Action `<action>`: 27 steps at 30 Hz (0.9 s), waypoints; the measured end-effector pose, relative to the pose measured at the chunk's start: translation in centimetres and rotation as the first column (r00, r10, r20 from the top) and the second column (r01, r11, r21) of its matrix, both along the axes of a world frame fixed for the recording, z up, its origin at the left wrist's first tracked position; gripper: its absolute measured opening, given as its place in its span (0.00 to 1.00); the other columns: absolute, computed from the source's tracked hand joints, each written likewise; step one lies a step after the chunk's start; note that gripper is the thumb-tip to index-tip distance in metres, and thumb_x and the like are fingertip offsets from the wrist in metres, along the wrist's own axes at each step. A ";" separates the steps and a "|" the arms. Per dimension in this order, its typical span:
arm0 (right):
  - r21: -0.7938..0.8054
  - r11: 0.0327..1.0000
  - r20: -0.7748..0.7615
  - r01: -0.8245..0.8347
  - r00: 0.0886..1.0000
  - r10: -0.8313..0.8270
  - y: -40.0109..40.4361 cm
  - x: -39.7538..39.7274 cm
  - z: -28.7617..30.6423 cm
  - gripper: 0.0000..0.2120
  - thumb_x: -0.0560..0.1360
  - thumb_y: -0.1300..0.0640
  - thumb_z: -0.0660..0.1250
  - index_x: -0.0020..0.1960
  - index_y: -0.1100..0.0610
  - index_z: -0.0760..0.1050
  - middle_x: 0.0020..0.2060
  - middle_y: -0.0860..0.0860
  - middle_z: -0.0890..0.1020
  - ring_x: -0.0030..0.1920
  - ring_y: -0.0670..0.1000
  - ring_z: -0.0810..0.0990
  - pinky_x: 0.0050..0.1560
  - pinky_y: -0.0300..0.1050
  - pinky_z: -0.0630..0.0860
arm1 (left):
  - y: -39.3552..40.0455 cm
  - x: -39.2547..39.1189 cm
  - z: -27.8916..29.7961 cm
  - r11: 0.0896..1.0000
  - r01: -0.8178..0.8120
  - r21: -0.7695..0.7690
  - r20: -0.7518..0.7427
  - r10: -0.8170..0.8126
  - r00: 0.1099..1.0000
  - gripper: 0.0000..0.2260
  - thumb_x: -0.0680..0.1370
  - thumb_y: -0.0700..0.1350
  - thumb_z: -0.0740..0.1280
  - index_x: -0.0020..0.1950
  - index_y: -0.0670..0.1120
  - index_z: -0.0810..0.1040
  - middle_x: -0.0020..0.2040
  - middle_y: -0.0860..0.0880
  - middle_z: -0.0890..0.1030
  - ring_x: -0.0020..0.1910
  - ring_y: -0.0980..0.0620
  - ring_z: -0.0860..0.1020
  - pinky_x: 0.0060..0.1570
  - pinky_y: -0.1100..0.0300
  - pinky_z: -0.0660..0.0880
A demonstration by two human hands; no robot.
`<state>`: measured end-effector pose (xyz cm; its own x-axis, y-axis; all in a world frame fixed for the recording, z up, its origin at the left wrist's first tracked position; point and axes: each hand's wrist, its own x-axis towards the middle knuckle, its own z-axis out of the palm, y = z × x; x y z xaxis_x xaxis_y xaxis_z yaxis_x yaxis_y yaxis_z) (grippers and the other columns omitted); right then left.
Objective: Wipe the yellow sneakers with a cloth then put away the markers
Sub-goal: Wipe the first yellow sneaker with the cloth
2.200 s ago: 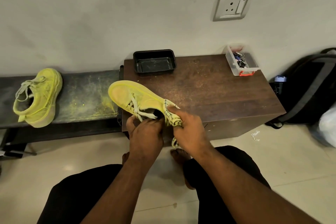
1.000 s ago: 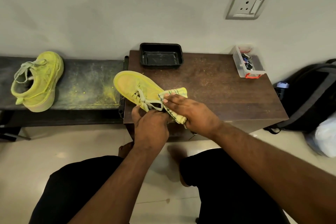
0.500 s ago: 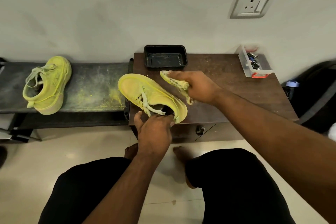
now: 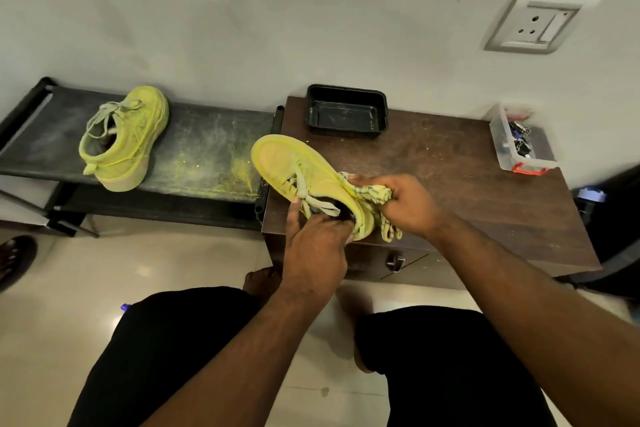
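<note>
A yellow sneaker (image 4: pixel 284 163) lies tilted over the front left corner of the brown cabinet (image 4: pixel 450 184), toe pointing away. My left hand (image 4: pixel 315 246) grips its heel and collar, fingers inside the opening. My right hand (image 4: pixel 408 204) holds a bunched yellow-and-dark patterned cloth (image 4: pixel 372 192) against the sneaker's right side near the heel. The second yellow sneaker (image 4: pixel 126 139) rests on the dark bench (image 4: pixel 214 146) at the left. I see no markers.
A black tray (image 4: pixel 346 113) stands at the cabinet's back edge by the wall. A clear box of binder clips (image 4: pixel 519 142) sits at the cabinet's right. Yellow dust covers the bench. My knees are below the cabinet; a dark bag (image 4: pixel 616 218) lies far right.
My right hand, lifted with the cloth over the cabinet half a second ago, has come back down to the sneaker's heel side. My left hand has kept its hold on the sneaker.
</note>
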<state>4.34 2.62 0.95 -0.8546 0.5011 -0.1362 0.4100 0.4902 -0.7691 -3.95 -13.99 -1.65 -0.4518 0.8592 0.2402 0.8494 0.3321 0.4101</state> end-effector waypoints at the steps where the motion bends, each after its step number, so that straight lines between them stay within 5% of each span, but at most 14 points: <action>1: 0.037 0.999 0.020 -0.036 0.999 0.035 0.5 -1.3 0.1 0.18 0.75 0.66 0.67 0.62 0.52 0.78 0.60 0.47 0.80 0.59 0.43 0.78 0.62 0.40 0.74 | 0.0 0.0 0.1 1.000 0.007 0.006 0.004 -0.007 1.000 0.10 0.65 0.38 0.70 0.42 0.51 0.82 0.33 0.55 0.80 0.41 0.51 0.80 0.70 0.44 0.50; 6: 0.142 0.976 0.091 -0.167 0.984 0.155 0.9 -8.0 0.8 0.26 0.71 0.72 0.62 0.64 0.52 0.77 0.62 0.50 0.79 0.61 0.48 0.77 0.60 0.36 0.72 | -0.1 -0.2 0.2 0.999 0.025 -0.033 0.023 -0.024 0.999 0.10 0.64 0.36 0.70 0.41 0.48 0.80 0.31 0.54 0.78 0.38 0.48 0.79 0.72 0.45 0.45; 11: 0.223 0.925 0.112 -0.307 0.951 0.288 1.3 -12.5 1.4 0.22 0.73 0.68 0.63 0.65 0.54 0.76 0.63 0.52 0.79 0.63 0.51 0.76 0.66 0.46 0.70 | -0.1 -0.2 0.3 0.999 0.034 -0.005 0.068 -0.034 0.997 0.09 0.67 0.39 0.64 0.44 0.47 0.81 0.31 0.52 0.80 0.38 0.46 0.79 0.72 0.38 0.52; 17: 0.135 0.946 0.190 -0.294 0.945 0.266 1.2 -8.8 3.3 0.25 0.70 0.73 0.61 0.61 0.52 0.79 0.57 0.44 0.82 0.57 0.42 0.79 0.58 0.38 0.75 | 0.2 0.0 0.5 0.995 0.010 -0.102 0.012 -0.009 1.000 0.15 0.67 0.36 0.70 0.50 0.50 0.81 0.34 0.52 0.81 0.40 0.47 0.79 0.72 0.38 0.55; 20: 0.045 0.988 0.168 -0.146 0.976 0.136 0.6 -3.4 3.1 0.16 0.72 0.70 0.65 0.46 0.50 0.82 0.37 0.34 0.83 0.40 0.34 0.80 0.42 0.32 0.76 | 0.8 0.0 0.9 0.997 0.005 -0.075 -0.001 -0.005 1.000 0.11 0.65 0.36 0.71 0.43 0.48 0.81 0.29 0.51 0.77 0.35 0.47 0.78 0.73 0.42 0.53; 23: -0.126 0.977 0.092 0.172 0.983 -0.161 -1.7 1.4 1.7 0.12 0.75 0.65 0.68 0.46 0.48 0.82 0.37 0.39 0.84 0.39 0.40 0.82 0.41 0.37 0.77 | 1.3 -0.2 1.1 0.998 0.010 -0.061 0.013 -0.009 1.000 0.08 0.68 0.36 0.69 0.43 0.48 0.81 0.30 0.50 0.78 0.37 0.48 0.78 0.74 0.49 0.45; 27: -0.267 0.892 0.054 0.364 0.930 -0.363 -5.5 3.8 1.0 0.20 0.73 0.71 0.63 0.53 0.50 0.83 0.41 0.43 0.86 0.43 0.48 0.84 0.46 0.46 0.80 | 1.7 -0.7 1.6 0.993 0.030 -0.114 0.028 -0.027 0.999 0.06 0.74 0.39 0.66 0.46 0.47 0.81 0.36 0.49 0.81 0.44 0.47 0.78 0.74 0.53 0.38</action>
